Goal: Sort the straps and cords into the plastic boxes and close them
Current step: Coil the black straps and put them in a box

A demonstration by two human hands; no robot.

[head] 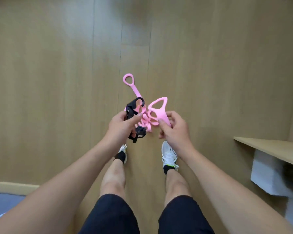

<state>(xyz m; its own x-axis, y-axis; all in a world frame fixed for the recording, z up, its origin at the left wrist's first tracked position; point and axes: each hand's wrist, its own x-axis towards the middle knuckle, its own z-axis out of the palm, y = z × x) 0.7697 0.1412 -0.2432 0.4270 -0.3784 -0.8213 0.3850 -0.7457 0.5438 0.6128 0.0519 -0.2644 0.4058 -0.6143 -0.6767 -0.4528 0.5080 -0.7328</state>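
I stand over a wooden floor and hold a tangled bundle in front of me. My left hand point(123, 124) grips a black strap point(132, 108) with a buckle hanging below it at the palm. My right hand point(173, 128) pinches the stem of a pink rubber strap point(157, 108) whose wide loop handle sticks up. More pink loops bunch between my hands. One long pink end with a ring point(128, 80) points away to the upper left. No plastic box is in view.
My two feet in white shoes point(169, 156) stand on the plank floor below my hands. A wooden shelf edge point(267, 147) with a white box point(267, 176) under it is at the right. A pale skirting strip point(12, 186) runs at the lower left.
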